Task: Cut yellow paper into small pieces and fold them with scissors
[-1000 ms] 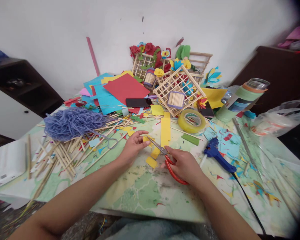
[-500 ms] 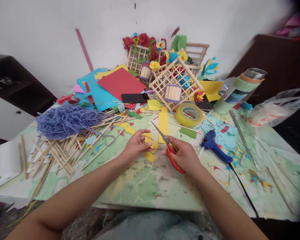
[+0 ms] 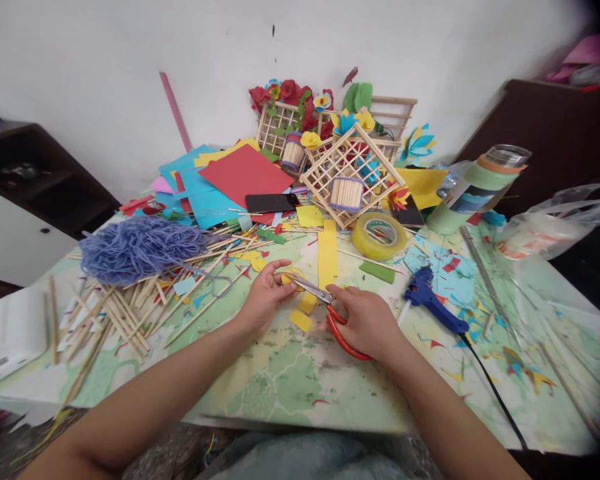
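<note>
— Clearance?
— Table [image 3: 350,400]: open patch along the near edge's middle; glue gun [image 3: 436,303] limits the right side.
— Change observed?
— Left hand [image 3: 265,298] pinches, right hand [image 3: 369,323] grips scissors [image 3: 325,296], whose blades have swung back to the yellow paper [image 3: 299,272] at the left fingertips; cutting appears resumed.

A single head-worn camera is looking forward and down from above the near edge of a green-and-white patterned tabletop [image 3: 280,397]. It is viewing the work from close by, with the wearer's bare left hand [image 3: 266,303] and bare right hand [image 3: 370,323] appearing around the middle. Its wide view is facing a plain white wall [image 3: 405,47] beyond the table, while a dark brown cabinet [image 3: 500,127] is filling part of the right side.
</note>
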`<act>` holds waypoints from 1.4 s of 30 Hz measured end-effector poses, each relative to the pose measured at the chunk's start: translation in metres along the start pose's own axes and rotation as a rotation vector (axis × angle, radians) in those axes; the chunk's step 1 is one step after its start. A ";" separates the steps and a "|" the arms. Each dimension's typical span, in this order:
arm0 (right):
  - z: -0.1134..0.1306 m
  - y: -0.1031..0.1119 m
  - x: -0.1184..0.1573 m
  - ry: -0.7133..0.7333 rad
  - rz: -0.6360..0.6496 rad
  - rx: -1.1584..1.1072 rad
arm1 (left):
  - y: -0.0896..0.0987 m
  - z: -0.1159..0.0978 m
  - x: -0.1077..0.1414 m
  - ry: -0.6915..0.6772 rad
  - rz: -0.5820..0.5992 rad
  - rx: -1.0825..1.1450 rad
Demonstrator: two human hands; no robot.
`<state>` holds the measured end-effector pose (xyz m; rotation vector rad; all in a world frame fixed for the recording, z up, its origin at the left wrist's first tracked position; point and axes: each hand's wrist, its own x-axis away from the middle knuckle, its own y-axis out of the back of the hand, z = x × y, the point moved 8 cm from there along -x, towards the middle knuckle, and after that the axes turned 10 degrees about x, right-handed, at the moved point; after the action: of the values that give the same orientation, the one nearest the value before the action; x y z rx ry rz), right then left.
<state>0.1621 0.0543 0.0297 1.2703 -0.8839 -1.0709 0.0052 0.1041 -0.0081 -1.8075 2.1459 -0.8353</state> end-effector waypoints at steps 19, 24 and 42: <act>0.000 -0.001 0.000 0.024 0.001 -0.057 | 0.002 0.002 -0.001 0.027 -0.017 0.047; 0.000 -0.001 0.000 0.031 -0.002 -0.100 | 0.000 0.001 -0.001 0.029 -0.002 0.044; -0.001 0.003 0.001 0.063 -0.023 -0.072 | -0.005 -0.017 -0.011 -0.055 0.173 -0.198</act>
<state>0.1636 0.0535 0.0320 1.2504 -0.7782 -1.0655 0.0029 0.1191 0.0061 -1.6772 2.3798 -0.5447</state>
